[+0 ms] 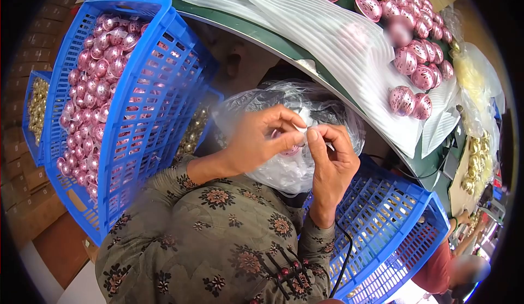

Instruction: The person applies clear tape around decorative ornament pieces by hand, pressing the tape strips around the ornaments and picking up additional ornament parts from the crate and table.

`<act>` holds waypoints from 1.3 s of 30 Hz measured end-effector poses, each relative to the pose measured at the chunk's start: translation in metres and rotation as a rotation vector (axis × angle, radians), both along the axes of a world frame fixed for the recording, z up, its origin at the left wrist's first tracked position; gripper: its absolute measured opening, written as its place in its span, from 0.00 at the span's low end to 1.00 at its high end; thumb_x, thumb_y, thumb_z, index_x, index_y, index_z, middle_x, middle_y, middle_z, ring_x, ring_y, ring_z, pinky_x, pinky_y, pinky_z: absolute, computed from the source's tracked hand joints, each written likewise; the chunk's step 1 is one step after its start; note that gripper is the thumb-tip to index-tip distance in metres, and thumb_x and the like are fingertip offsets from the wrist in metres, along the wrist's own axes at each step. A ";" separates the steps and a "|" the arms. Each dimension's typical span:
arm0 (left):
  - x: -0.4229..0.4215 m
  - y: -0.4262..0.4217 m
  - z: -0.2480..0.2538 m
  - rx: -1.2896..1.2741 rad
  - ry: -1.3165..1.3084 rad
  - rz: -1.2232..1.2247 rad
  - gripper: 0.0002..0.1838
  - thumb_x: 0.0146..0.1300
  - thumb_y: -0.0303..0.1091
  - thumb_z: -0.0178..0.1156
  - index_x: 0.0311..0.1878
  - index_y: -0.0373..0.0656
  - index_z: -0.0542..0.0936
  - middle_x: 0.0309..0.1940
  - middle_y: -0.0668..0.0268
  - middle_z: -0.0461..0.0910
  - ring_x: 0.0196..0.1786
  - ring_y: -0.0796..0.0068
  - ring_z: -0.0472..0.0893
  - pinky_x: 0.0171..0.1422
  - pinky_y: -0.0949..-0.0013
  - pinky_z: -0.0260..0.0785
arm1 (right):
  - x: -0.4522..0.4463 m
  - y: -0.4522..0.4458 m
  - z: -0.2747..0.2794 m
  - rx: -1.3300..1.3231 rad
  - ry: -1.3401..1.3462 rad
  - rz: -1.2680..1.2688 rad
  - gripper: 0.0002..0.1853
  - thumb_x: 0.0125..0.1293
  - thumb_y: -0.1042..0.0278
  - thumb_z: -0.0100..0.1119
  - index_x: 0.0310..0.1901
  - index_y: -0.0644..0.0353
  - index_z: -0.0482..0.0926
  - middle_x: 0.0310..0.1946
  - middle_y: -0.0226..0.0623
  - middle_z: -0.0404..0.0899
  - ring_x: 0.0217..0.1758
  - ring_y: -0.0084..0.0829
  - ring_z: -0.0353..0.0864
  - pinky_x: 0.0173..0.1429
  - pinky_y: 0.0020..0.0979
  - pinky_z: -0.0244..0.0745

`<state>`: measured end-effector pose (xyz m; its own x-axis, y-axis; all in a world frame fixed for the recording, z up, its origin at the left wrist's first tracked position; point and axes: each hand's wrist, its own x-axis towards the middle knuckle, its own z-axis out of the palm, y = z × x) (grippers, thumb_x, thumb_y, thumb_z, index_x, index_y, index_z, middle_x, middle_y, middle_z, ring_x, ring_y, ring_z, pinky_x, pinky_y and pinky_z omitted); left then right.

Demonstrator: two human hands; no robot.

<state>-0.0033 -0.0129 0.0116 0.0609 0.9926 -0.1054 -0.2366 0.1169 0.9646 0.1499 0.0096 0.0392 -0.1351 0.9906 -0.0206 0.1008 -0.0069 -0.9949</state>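
Observation:
My left hand [266, 138] and my right hand [334, 154] meet above my lap, thumbs and forefingers pinched together. Between their fingertips is a small white piece [304, 116], too little to name. Just below the fingers, part of a shiny pink ball [291, 150] shows; whether it hangs from the white piece or lies lower, I cannot tell. A clear plastic bag [281, 174] spreads open under both hands, its contents mostly hidden.
At left stands a tall blue crate [164, 94] full of pink balls [93, 94]. Pink patterned balls [405, 60] lie on white foam sheeting [305, 23] over the green table [234, 23]. Another blue crate [382, 222] is at right. A person [436, 266] works beyond it.

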 end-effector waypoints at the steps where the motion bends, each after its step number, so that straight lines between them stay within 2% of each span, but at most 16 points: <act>1: -0.005 0.006 0.001 -0.081 -0.117 -0.055 0.18 0.60 0.25 0.64 0.53 0.36 0.74 0.34 0.65 0.81 0.37 0.84 0.78 0.43 0.75 0.73 | 0.001 -0.001 0.001 0.005 -0.010 0.008 0.03 0.60 0.77 0.63 0.36 0.65 0.81 0.33 0.28 0.74 0.33 0.15 0.70 0.33 0.16 0.63; 2: -0.010 0.012 0.002 -0.164 -0.233 -0.111 0.20 0.61 0.26 0.64 0.56 0.38 0.73 0.33 0.66 0.81 0.36 0.85 0.77 0.42 0.75 0.72 | 0.002 0.000 0.003 0.008 -0.031 0.018 0.03 0.61 0.77 0.63 0.36 0.65 0.81 0.32 0.27 0.74 0.32 0.14 0.70 0.33 0.16 0.62; 5: -0.011 0.028 0.007 -0.149 0.154 -0.410 0.27 0.58 0.28 0.65 0.61 0.45 0.70 0.35 0.66 0.80 0.35 0.80 0.77 0.41 0.70 0.71 | 0.005 0.007 0.002 -0.089 -0.014 0.047 0.04 0.61 0.76 0.63 0.35 0.67 0.80 0.30 0.26 0.75 0.28 0.13 0.68 0.31 0.15 0.59; 8: -0.008 0.027 -0.010 0.502 0.662 -0.196 0.32 0.51 0.28 0.68 0.62 0.48 0.70 0.42 0.64 0.79 0.41 0.69 0.77 0.44 0.66 0.70 | 0.015 0.025 -0.029 -0.359 0.148 0.051 0.04 0.61 0.74 0.63 0.34 0.65 0.81 0.27 0.24 0.76 0.24 0.12 0.66 0.27 0.15 0.57; 9: -0.010 0.028 -0.008 0.663 0.774 -0.163 0.30 0.45 0.28 0.69 0.56 0.48 0.76 0.48 0.64 0.77 0.48 0.62 0.75 0.47 0.64 0.70 | 0.017 0.029 -0.039 -0.436 0.194 0.040 0.04 0.61 0.74 0.63 0.34 0.65 0.81 0.25 0.24 0.76 0.22 0.11 0.65 0.26 0.15 0.56; 12: -0.011 0.034 -0.026 1.052 0.741 -0.157 0.23 0.42 0.28 0.70 0.47 0.49 0.82 0.45 0.65 0.78 0.47 0.65 0.74 0.47 0.64 0.68 | 0.015 0.028 -0.062 -0.500 0.343 0.028 0.03 0.60 0.72 0.64 0.34 0.61 0.82 0.22 0.22 0.75 0.19 0.10 0.63 0.23 0.15 0.54; 13: -0.011 0.032 -0.027 0.993 0.728 -0.199 0.14 0.42 0.27 0.68 0.36 0.46 0.82 0.39 0.66 0.79 0.41 0.66 0.74 0.44 0.64 0.65 | 0.014 0.026 -0.065 -0.485 0.344 0.012 0.03 0.60 0.73 0.64 0.34 0.61 0.82 0.22 0.22 0.75 0.19 0.10 0.63 0.23 0.15 0.54; 16: -0.021 0.029 -0.032 0.764 0.704 -0.183 0.09 0.43 0.26 0.65 0.30 0.42 0.77 0.32 0.66 0.78 0.36 0.64 0.72 0.40 0.63 0.63 | 0.009 0.020 -0.067 -0.407 0.276 -0.038 0.02 0.61 0.74 0.63 0.34 0.62 0.82 0.23 0.22 0.74 0.22 0.10 0.64 0.26 0.15 0.56; 19: -0.015 0.024 -0.029 0.511 0.749 -0.057 0.05 0.49 0.26 0.61 0.28 0.42 0.73 0.29 0.68 0.77 0.32 0.70 0.72 0.36 0.67 0.61 | -0.003 0.008 -0.071 -0.312 0.236 -0.072 0.02 0.61 0.76 0.62 0.34 0.65 0.81 0.28 0.23 0.74 0.27 0.12 0.66 0.31 0.17 0.62; 22: -0.010 0.015 -0.019 -0.227 0.339 -0.024 0.04 0.58 0.29 0.58 0.30 0.41 0.73 0.28 0.69 0.76 0.31 0.78 0.73 0.36 0.72 0.64 | -0.012 0.000 -0.058 -0.088 0.049 -0.063 0.03 0.61 0.76 0.62 0.35 0.66 0.81 0.30 0.26 0.75 0.29 0.14 0.68 0.32 0.17 0.64; 23: -0.012 0.013 -0.029 -0.243 0.065 -0.020 0.07 0.65 0.32 0.55 0.32 0.40 0.75 0.29 0.70 0.77 0.33 0.84 0.74 0.39 0.76 0.68 | -0.013 -0.003 -0.056 -0.005 -0.060 -0.059 0.03 0.61 0.77 0.62 0.36 0.65 0.81 0.31 0.30 0.75 0.29 0.16 0.70 0.32 0.19 0.66; 26: -0.017 0.011 -0.028 -0.336 -0.152 -0.024 0.07 0.66 0.33 0.56 0.34 0.39 0.76 0.30 0.68 0.78 0.35 0.82 0.77 0.45 0.75 0.71 | -0.020 -0.010 -0.049 0.134 -0.155 -0.071 0.03 0.60 0.78 0.63 0.36 0.64 0.81 0.32 0.34 0.77 0.31 0.20 0.75 0.34 0.22 0.70; 27: -0.018 0.010 -0.028 -0.360 -0.186 -0.018 0.07 0.66 0.33 0.56 0.35 0.39 0.77 0.31 0.67 0.79 0.35 0.82 0.78 0.45 0.75 0.71 | -0.021 -0.011 -0.045 0.189 -0.199 -0.048 0.05 0.59 0.79 0.63 0.38 0.64 0.82 0.32 0.37 0.78 0.33 0.26 0.78 0.36 0.27 0.74; 30: -0.022 0.007 -0.030 -0.428 -0.286 -0.001 0.08 0.66 0.34 0.57 0.38 0.38 0.78 0.32 0.66 0.80 0.36 0.81 0.79 0.46 0.75 0.72 | -0.026 -0.014 -0.052 0.408 -0.310 -0.051 0.08 0.58 0.81 0.64 0.40 0.64 0.82 0.33 0.40 0.78 0.34 0.32 0.79 0.37 0.29 0.75; 35: -0.025 0.003 -0.030 -0.471 -0.432 -0.004 0.10 0.65 0.35 0.59 0.41 0.37 0.79 0.34 0.66 0.81 0.36 0.80 0.79 0.47 0.74 0.73 | -0.030 -0.023 -0.051 0.475 -0.461 -0.048 0.10 0.59 0.82 0.61 0.44 0.65 0.82 0.36 0.42 0.78 0.37 0.34 0.80 0.41 0.30 0.76; 39: -0.022 0.002 -0.025 -0.407 -0.356 0.006 0.10 0.63 0.33 0.61 0.42 0.37 0.79 0.34 0.65 0.81 0.36 0.79 0.80 0.47 0.75 0.73 | -0.030 -0.023 -0.052 0.533 -0.532 -0.017 0.12 0.59 0.82 0.61 0.46 0.65 0.81 0.37 0.43 0.77 0.38 0.35 0.80 0.41 0.30 0.76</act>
<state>-0.0254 -0.0109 -0.0138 0.1576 0.8763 -0.4552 -0.5419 0.4621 0.7020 0.1200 -0.0136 -0.0124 -0.2254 0.8865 0.4041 0.5731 0.4560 -0.6809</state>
